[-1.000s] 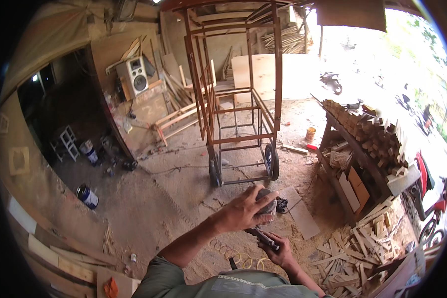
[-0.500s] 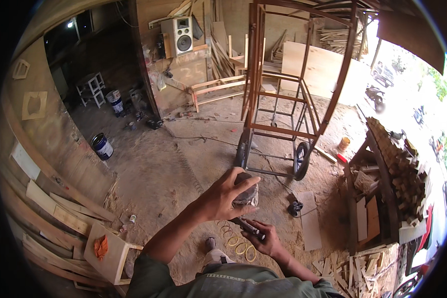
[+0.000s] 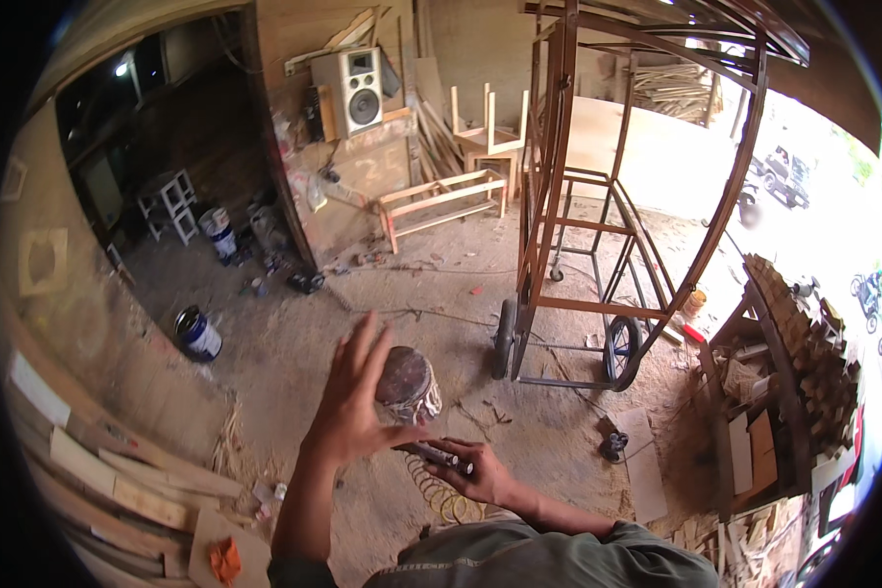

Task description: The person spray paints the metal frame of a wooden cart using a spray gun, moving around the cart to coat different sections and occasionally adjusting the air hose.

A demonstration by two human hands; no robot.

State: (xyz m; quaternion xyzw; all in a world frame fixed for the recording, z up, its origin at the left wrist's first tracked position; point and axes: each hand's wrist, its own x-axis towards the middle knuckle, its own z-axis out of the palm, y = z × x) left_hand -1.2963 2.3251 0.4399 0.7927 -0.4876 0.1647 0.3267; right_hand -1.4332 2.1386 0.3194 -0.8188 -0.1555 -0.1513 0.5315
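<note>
My right hand (image 3: 480, 473) is wrapped round the handle of a paint spray gun (image 3: 423, 452). On the gun sits a round cup (image 3: 419, 397) with a dark top and paint-streaked sides. A yellow coiled hose (image 3: 458, 507) hangs below the gun, close to my body. My left hand (image 3: 346, 407) is just left of the cup, fingers spread upward and thumb stretched toward the gun's body. Whether that thumb touches the gun, I cannot tell.
Ahead to the right stands a tall reddish-brown metal frame (image 3: 598, 225) on wheels. A wooden rack (image 3: 720, 421) piled with short wood pieces is at right. Boards (image 3: 132, 490) lean at left. A paint can (image 3: 198, 335) and a low wooden frame (image 3: 441, 211) stand farther off.
My left hand has come off the cup's top and opened out to its left. The gun and my right hand have shifted left in view; the wheeled frame now appears farther right.
</note>
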